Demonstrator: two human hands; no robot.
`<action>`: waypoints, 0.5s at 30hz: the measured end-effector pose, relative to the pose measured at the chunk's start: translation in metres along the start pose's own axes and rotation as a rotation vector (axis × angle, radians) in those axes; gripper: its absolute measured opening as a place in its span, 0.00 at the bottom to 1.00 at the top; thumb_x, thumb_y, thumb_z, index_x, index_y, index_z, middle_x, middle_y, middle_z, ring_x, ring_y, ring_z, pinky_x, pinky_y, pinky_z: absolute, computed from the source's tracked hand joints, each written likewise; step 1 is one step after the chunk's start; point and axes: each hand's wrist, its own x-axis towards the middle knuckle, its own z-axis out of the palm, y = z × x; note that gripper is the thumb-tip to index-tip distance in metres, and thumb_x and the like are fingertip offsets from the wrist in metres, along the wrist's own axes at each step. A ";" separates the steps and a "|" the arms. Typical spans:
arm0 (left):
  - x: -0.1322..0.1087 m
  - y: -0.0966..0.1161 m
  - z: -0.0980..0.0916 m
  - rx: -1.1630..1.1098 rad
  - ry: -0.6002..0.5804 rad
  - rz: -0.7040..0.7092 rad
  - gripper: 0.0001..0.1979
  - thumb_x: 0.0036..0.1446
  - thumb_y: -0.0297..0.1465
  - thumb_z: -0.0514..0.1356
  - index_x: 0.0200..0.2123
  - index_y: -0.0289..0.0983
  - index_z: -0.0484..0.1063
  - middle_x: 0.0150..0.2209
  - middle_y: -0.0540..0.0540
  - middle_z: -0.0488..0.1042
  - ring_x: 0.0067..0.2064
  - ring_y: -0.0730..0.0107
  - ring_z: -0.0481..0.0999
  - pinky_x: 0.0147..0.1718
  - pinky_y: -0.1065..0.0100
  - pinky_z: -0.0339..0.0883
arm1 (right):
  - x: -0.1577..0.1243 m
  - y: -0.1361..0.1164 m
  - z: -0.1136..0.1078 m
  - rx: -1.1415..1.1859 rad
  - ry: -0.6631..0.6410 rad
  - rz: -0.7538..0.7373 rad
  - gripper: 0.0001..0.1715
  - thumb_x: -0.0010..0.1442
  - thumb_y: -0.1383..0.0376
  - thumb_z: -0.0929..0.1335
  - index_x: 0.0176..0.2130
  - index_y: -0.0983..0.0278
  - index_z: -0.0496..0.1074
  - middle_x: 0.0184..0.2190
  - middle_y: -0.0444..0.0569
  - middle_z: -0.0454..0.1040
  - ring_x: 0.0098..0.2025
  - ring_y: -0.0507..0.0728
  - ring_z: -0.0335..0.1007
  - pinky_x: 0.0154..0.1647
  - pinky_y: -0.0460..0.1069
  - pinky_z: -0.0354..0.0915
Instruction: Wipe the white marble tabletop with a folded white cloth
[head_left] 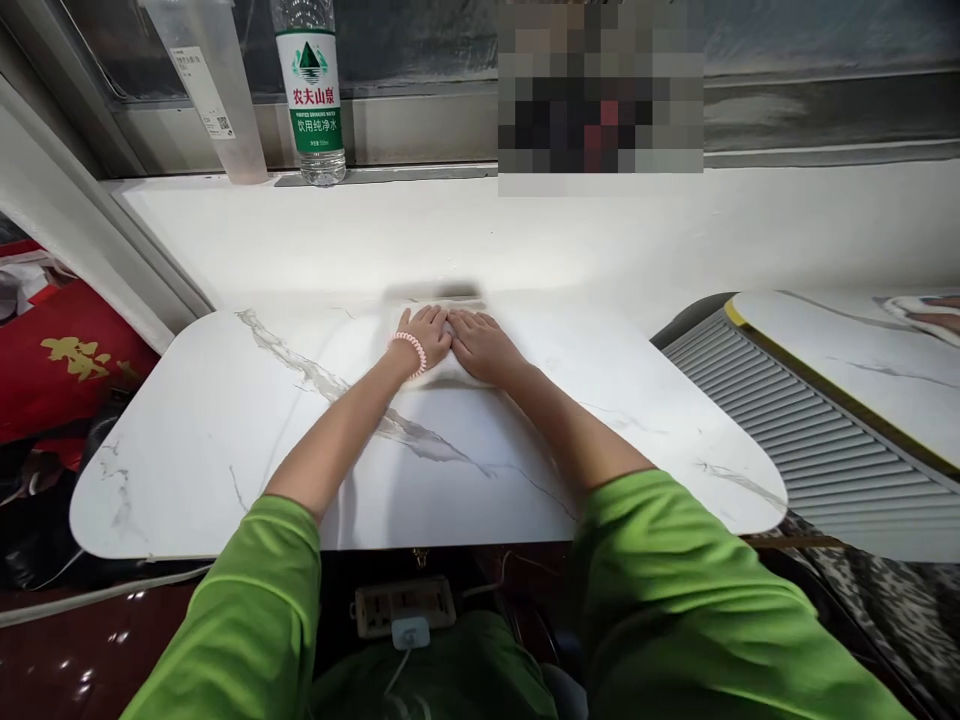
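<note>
A folded white cloth (453,376) lies on the white marble-patterned table (225,430), near its far edge. My left hand (429,337) rests palm down on the cloth's left part, fingers stretched out. A pink coiled band (412,350) circles that wrist. My right hand (481,345) presses flat on the right part, its fingertips close to those of the left. Both hands are open, and between them they cover most of the cloth.
On the ledge behind stand a water bottle (309,95) and a translucent plastic container (225,90). To the right is a ribbed grey cabinet (832,440) with a marble-patterned top. A red bag (67,360) sits left. Below the table's front edge is a power strip (375,608) with a plugged-in charger.
</note>
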 end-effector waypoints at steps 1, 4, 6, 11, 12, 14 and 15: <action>-0.009 0.006 0.001 0.000 -0.002 0.003 0.28 0.67 0.32 0.42 0.68 0.31 0.53 0.70 0.41 0.52 0.70 0.62 0.50 0.68 0.51 0.38 | -0.010 -0.002 -0.003 -0.009 -0.004 -0.015 0.32 0.66 0.65 0.53 0.64 0.76 0.59 0.65 0.63 0.61 0.67 0.65 0.55 0.66 0.62 0.50; -0.043 0.032 0.004 -0.009 0.010 0.002 0.29 0.67 0.33 0.42 0.68 0.29 0.51 0.70 0.39 0.52 0.70 0.60 0.49 0.68 0.49 0.38 | -0.051 -0.006 -0.013 -0.024 -0.011 -0.106 0.33 0.67 0.64 0.52 0.63 0.79 0.60 0.65 0.64 0.61 0.67 0.66 0.55 0.67 0.62 0.51; -0.068 0.055 0.006 -0.014 0.005 0.019 0.30 0.67 0.34 0.42 0.68 0.26 0.50 0.70 0.37 0.51 0.71 0.57 0.49 0.68 0.47 0.38 | -0.084 -0.008 -0.022 -0.023 0.001 -0.163 0.32 0.67 0.64 0.52 0.63 0.79 0.60 0.64 0.65 0.62 0.67 0.66 0.55 0.66 0.63 0.53; -0.114 0.113 0.010 -0.034 -0.063 0.110 0.33 0.66 0.37 0.42 0.68 0.22 0.48 0.70 0.33 0.48 0.71 0.49 0.46 0.67 0.42 0.37 | -0.162 -0.006 -0.042 0.010 0.065 -0.170 0.31 0.67 0.63 0.55 0.66 0.69 0.58 0.64 0.61 0.63 0.67 0.65 0.56 0.65 0.65 0.56; -0.117 0.122 0.011 -0.043 -0.065 0.131 0.33 0.66 0.37 0.42 0.68 0.22 0.48 0.70 0.32 0.48 0.71 0.48 0.46 0.67 0.41 0.37 | -0.172 -0.004 -0.045 0.016 0.075 -0.152 0.31 0.67 0.62 0.56 0.66 0.68 0.58 0.64 0.61 0.63 0.67 0.65 0.57 0.65 0.65 0.56; -0.114 0.135 0.013 -0.066 -0.054 0.167 0.33 0.66 0.37 0.43 0.68 0.21 0.49 0.70 0.32 0.50 0.71 0.47 0.47 0.68 0.42 0.37 | -0.184 0.003 -0.050 0.024 0.085 -0.114 0.31 0.66 0.62 0.56 0.65 0.68 0.58 0.63 0.61 0.64 0.66 0.65 0.58 0.65 0.65 0.57; -0.109 0.139 0.015 -0.078 -0.049 0.175 0.33 0.66 0.37 0.43 0.68 0.21 0.50 0.69 0.31 0.51 0.70 0.47 0.48 0.68 0.43 0.38 | -0.186 0.008 -0.050 0.027 0.086 -0.095 0.31 0.66 0.62 0.56 0.65 0.68 0.59 0.62 0.61 0.65 0.65 0.66 0.60 0.64 0.65 0.58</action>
